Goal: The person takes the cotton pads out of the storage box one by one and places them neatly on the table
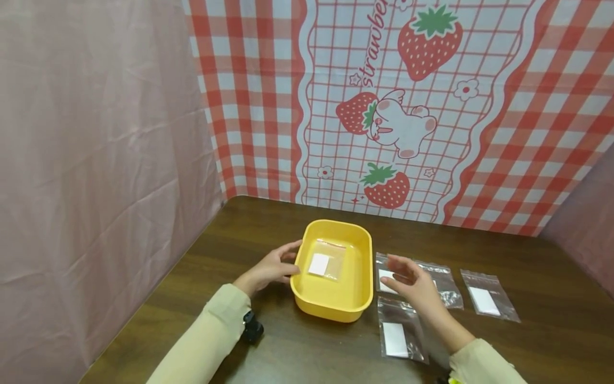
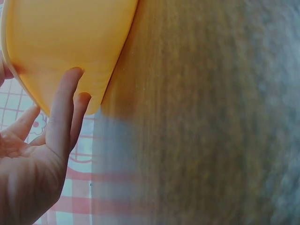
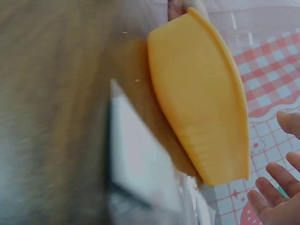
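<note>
Where the brown wood-grain table [image 1: 307, 354] ends behind the yellow basin [image 1: 331, 313], a red/white checked cloth [image 1: 259, 106] hangs, printed w/ 3 strawberries & 1 white animal figure. One pink drape [image 1: 105, 170] hangs L of basin, another pink drape [image 1: 587, 229] far R of it.

Count: 1 basin, 2 hands, 5 clear bags, white inserts plainly seen in 4. Qty 1 bag [image 1: 336, 260] lies in the basin, toward its L side. Other 4 on table: 2 just R of basin (1st [image 1: 382, 261], 2nd [image 1: 453, 293]), partly hidden by R hand, can't tell if overlapping; 3rd [image 1: 417, 338] R of basin, nearer the person; 4th [image 1: 501, 298] farthest R, well apart from basin.

L hand [image 1: 273, 266] is at basin's L side, fingers loosely spread by the rim, no firm grip seen. R hand [image 1: 416, 285] is R of basin, fingers apart, holding nothing, over the bags.
</note>
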`<state>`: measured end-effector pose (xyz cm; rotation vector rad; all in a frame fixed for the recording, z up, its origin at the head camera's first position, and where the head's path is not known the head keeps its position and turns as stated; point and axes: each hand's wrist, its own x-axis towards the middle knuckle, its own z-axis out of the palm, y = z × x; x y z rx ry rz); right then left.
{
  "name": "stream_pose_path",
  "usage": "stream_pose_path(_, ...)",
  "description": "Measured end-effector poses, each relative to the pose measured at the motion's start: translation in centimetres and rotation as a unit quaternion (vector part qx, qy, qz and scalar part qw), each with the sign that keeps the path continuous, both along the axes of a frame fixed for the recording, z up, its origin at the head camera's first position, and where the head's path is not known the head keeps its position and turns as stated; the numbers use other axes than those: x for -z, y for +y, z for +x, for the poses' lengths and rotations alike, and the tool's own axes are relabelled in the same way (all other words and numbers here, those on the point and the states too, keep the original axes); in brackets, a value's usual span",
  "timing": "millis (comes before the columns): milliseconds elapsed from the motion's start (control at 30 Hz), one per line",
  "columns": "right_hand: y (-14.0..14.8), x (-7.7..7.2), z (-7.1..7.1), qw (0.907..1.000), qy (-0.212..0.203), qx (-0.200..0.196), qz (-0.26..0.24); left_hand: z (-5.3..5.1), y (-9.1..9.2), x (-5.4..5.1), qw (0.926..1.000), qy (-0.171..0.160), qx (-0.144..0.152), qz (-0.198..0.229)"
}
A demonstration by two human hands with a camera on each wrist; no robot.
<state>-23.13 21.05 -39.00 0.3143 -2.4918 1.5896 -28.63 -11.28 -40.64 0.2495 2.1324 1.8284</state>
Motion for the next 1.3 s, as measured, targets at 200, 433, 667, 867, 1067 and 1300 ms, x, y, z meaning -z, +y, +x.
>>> stream_pose_path(200, -0.9, -0.6, -1.1, 0.9993, -0.019, -0.013, -0.030, 0.1, 0.0, -0.1, 1.0000, 0.001, -0.003, 0.002)
stream_pose_path(433, -2.3, -1.4, -2.4, 0.9990, -0.029, -0.017, -0.031, 0.1, 0.1, -0.2, 1.0000, -0.001, -0.008, 0.004)
stream_pose_path(667, -3.2, -2.6, -3.9, 0.9977, -0.037, -0.036, -0.044, 0.2, 0.2, -0.2, 0.9999, 0.001, -0.007, 0.009)
stream_pose_path(867, -4.0, -3.4, -5.2, 0.9981, -0.034, -0.031, -0.040, 0.2, 0.2, -0.2, 0.9999, -0.001, -0.006, 0.008)
stream_pose_path(1067, -4.7, -3.6, -6.7, 0.9968, -0.049, -0.035, -0.052, 0.0, 0.1, 0.0, 1.0000, -0.003, -0.006, -0.001)
stream_pose_path(1300, -5.7, -3.8, -8.5, 0.9898, -0.095, -0.021, -0.104, 0.0, 0.2, 0.0, 1.0000, -0.004, -0.008, -0.001)
